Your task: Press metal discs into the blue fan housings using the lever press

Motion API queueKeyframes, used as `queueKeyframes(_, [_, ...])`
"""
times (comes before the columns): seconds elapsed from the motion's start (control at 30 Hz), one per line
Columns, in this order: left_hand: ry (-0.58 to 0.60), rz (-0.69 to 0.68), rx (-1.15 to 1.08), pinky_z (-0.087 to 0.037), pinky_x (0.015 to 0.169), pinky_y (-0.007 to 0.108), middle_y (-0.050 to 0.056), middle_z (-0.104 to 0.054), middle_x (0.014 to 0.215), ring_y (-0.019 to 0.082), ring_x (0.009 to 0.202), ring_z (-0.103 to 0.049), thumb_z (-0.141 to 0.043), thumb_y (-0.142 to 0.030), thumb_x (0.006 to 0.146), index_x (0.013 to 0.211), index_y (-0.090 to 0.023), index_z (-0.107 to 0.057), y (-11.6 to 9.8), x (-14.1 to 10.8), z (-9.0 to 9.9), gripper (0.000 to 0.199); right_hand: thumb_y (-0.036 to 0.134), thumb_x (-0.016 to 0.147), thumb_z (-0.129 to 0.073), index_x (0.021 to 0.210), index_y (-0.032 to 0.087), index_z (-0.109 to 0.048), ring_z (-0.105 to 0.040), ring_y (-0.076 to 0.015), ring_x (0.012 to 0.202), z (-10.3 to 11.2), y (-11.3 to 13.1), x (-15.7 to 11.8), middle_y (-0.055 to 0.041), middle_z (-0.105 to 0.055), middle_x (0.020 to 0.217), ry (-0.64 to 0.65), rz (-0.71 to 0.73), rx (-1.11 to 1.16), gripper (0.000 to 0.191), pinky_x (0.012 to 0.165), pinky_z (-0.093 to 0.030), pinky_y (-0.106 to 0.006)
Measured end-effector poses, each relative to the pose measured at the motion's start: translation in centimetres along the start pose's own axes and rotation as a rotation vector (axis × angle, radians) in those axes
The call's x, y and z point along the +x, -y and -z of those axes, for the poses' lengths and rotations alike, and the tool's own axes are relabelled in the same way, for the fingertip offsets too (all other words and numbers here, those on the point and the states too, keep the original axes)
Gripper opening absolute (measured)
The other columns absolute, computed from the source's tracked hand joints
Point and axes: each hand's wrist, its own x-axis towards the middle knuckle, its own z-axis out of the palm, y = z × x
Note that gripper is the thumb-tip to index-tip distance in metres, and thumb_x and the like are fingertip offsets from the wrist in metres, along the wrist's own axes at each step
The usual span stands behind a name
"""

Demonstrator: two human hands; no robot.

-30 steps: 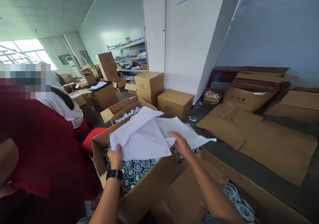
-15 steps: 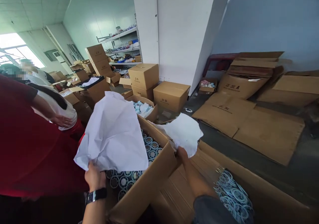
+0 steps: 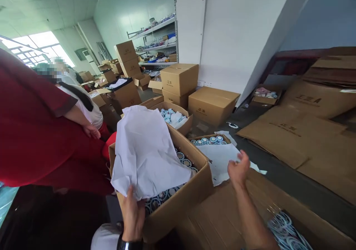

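A large creased white paper sheet [image 3: 147, 146] is spread over an open cardboard box [image 3: 178, 205]. Round pieces with light-blue rims [image 3: 186, 163] show in rows past its edges. My left hand [image 3: 132, 211] is at the sheet's near left corner, thumb on top and the paper pinched against fingers that are partly hidden. A second white sheet [image 3: 218, 161] lies to the right of the box, beside more of the round pieces [image 3: 210, 140]. Just over that sheet's right part is my right hand [image 3: 238, 168], empty, its fingers loosely bent and apart.
Coiled light-blue cables [image 3: 287, 231] lie in a carton at the lower right. Flattened cardboard [image 3: 283, 127] covers the floor on the right. Closed cartons [image 3: 213, 103] stand by the pillar. At left, close to the box, is a person in red [image 3: 55, 138].
My right hand has let go of the smaller sheet, which now lies lower and flatter. The larger sheet has settled onto the box. The view has turned left.
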Motion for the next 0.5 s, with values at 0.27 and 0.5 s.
queueKeyframes(0.27, [0.148,0.475,-0.895,-0.060,0.077,0.035,0.011,-0.060,0.131,0.022,0.105,-0.065,-0.034,-0.032,0.100,0.140,-0.027,-0.043,-6.5,-2.8,-1.5,0.042,0.038,0.099,-0.041,0.153,0.022,-0.031,-0.037,-0.0229,0.141,-2.1,22.0,0.8,-0.0110,-0.038,0.152,0.799,0.738,0.142,0.057,0.117,-0.035,-0.042])
queueKeyframes(0.5, [0.166,0.692,-1.007,-0.059,0.073,0.035,0.009,-0.065,0.099,0.018,0.076,-0.068,-0.039,-0.022,0.099,0.118,-0.018,-0.048,-6.0,-4.3,-1.1,0.022,0.051,0.096,-0.050,0.148,0.031,-0.042,-0.017,-0.0424,0.148,-14.1,28.3,-6.6,-0.0109,-0.022,0.161,1.278,0.888,-0.287,0.056,0.111,-0.022,-0.071])
